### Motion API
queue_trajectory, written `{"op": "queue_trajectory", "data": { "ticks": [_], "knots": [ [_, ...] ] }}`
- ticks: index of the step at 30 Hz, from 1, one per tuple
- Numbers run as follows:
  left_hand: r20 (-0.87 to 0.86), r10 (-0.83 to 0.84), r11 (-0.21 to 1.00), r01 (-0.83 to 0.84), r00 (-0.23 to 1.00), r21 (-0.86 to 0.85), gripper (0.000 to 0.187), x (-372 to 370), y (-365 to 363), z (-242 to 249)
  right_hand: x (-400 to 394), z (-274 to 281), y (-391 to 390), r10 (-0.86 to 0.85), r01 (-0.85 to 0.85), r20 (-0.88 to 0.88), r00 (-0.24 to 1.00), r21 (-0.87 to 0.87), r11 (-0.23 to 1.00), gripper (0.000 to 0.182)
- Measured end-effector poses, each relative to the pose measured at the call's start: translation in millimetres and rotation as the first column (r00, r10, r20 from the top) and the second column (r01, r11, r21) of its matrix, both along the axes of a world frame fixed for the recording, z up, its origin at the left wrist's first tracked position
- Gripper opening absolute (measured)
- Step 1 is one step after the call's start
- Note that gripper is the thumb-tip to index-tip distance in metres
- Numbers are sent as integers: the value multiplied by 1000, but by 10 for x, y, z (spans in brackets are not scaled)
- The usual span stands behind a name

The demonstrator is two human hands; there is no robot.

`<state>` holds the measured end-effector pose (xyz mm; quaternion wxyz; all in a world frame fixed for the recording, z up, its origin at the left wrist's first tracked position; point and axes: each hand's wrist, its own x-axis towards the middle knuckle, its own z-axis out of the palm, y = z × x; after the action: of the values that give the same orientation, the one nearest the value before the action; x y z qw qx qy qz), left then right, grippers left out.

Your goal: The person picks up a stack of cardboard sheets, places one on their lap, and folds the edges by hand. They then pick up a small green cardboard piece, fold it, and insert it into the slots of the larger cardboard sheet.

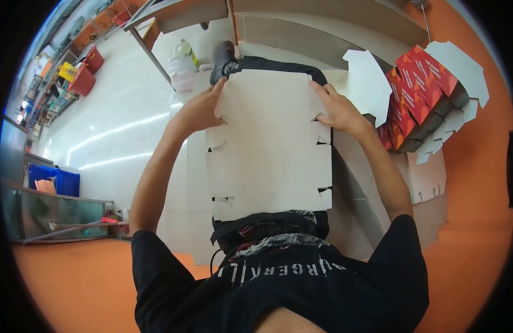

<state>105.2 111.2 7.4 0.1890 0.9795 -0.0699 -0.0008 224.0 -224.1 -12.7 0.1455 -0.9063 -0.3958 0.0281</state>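
Observation:
A flat white cardboard box blank [270,144] rests across my lap, its plain side facing up. Small cut slots and tabs run down its left and right edges. My left hand [203,111] grips the upper left edge, thumb by a slot and fingers along the far corner. At the upper right edge, my right hand [341,109] holds the blank the same way. The fingertips of both hands are partly hidden behind the board.
Red printed boxes [414,91] with raised white flaps are stacked at my right, beside an orange wall [473,183]. Plastic jugs [183,72] stand on the floor ahead, near a metal-legged table [181,15]. Farther left are red tubs [84,80] and a blue crate [62,182].

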Motion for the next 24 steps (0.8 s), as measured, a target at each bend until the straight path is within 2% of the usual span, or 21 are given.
{"op": "queue_trajectory", "data": {
  "ticks": [2, 5, 8, 11, 14, 17, 23, 24],
  "knots": [
    [0, 30, 998, -30, 1000, 51, 92, -6, -75, 27, 12, 17, 24, 4, -4, -9, 1000, -31, 1000, 88],
    [100, 19, 997, -26, 995, 69, 86, 33, -62, -35, -27, 99, 34, -9, 9, -3, 1000, -65, 998, 89],
    [238, 77, 995, -91, 968, 50, 77, 69, -88, -43, -37, 140, 26, -41, 42, 65, 997, -11, 999, 89],
    [280, 114, 994, -108, 953, -35, 69, 72, -155, 30, 43, 53, -10, -3, -7, 83, 997, 121, 993, 92],
    [166, 133, 987, -146, 977, 67, 79, 169, -137, -147, 68, -133, 54, -70, 69, 19, 997, 51, 996, 93],
    [163, 166, 985, -173, 973, 29, 69, 191, -137, -169, 48, -146, 72, -80, 78, 60, 995, 38, 996, 95],
    [188, 73, 980, -106, 979, 170, 45, 315, -115, 55, -4, 85, 121, -144, 146, 53, 988, -36, 989, 99],
    [188, 55, 977, -91, 981, 191, 56, 301, -107, 91, 5, 53, 92, -130, 131, 56, 990, -18, 991, 101]
  ]
}}
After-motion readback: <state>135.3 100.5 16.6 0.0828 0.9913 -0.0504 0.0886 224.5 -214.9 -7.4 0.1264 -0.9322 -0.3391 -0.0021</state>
